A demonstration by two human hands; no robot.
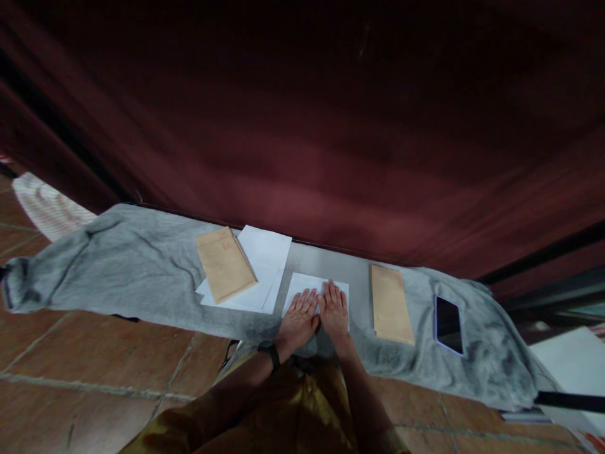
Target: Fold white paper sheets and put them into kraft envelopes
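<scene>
A white sheet of paper [299, 282] lies on the grey cloth in front of me. My left hand [299, 320] rests flat on its left part, fingers stretched out and pointing away from me. Beside it, my right hand [333, 311] is pressed flat on the sheet's right part, the thumbs close together. Both hands hide much of the paper. To the left are white sheets [269, 252] with brown envelopes [225, 263] partly over them. More brown envelopes [391, 304] lie to the right of my hands.
Grey cloth [146, 258] covers the long narrow surface. A phone [449, 325] with a dark screen lies at the right. Dark red fabric [302, 164] rises behind the far edge. A tiled floor [104, 359] shows below, and a white board-like object [574, 366] stands at far right.
</scene>
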